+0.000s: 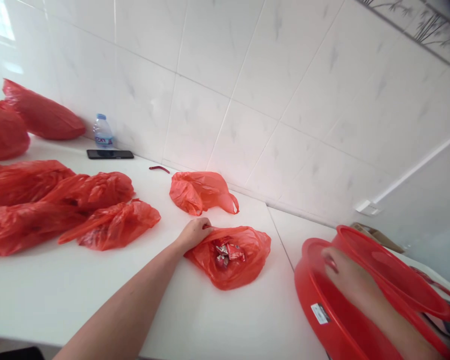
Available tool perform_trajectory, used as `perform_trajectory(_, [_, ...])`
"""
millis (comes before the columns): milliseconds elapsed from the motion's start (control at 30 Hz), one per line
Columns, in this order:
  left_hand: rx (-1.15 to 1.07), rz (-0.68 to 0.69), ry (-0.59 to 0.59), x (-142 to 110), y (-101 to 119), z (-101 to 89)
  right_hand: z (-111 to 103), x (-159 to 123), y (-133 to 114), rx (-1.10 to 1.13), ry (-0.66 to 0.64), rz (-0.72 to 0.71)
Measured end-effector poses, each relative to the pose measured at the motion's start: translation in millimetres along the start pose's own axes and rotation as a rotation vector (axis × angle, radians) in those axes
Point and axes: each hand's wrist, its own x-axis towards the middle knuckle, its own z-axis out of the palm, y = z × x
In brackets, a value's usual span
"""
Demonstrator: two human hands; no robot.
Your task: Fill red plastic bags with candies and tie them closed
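My left hand is closed on the near-left rim of a thin red plastic bag, which lies on the white table with its mouth open. Inside the bag are several small wrapped packets, red and silvery. Over at the right, my right hand is inside or just above a deep red plastic basin with a white label on its side. Motion blurs its fingers, and I cannot tell whether they hold anything. The basin's contents are hidden from view.
Another red bag lies crumpled behind. Several filled red bags cover the table's left side. Near the tiled wall are a water bottle, a black phone and a dark red curved object. A second red basin stands far right.
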Motion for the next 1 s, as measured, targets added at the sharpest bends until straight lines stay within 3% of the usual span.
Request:
perform_trajectory(100, [-0.006,-0.006,0.001,1,0,0.2,-8,3,-43,-0.126,-0.052,-0.197])
perform_trajectory(167, [-0.009,-0.009,0.003,1,0,0.2,0,-6,-77,-0.095,-0.037,-0.317])
perform_trajectory(300, [-0.019,-0.012,0.000,0,-1,0.2,39,-25,-136,-0.020,-0.192,-0.589])
perform_trajectory(433, [-0.036,-0.007,0.001,1,-2,0.2,75,-24,-160,0.069,-0.275,-0.686])
perform_trajectory(533, [-0.057,-0.003,0.005,2,-4,0.5,94,-11,-150,0.215,-0.162,-0.527])
perform_trajectory(667, [-0.089,-0.002,0.009,3,-6,1.4,122,5,-113,0.395,0.057,-0.128])
perform_trajectory(800, [-0.121,-0.026,0.020,3,-6,2.0,150,6,-85,0.519,0.051,0.223])
perform_trajectory(1000, [-0.229,-0.082,0.095,7,-8,0.0,174,5,-85,0.757,-0.101,0.248])
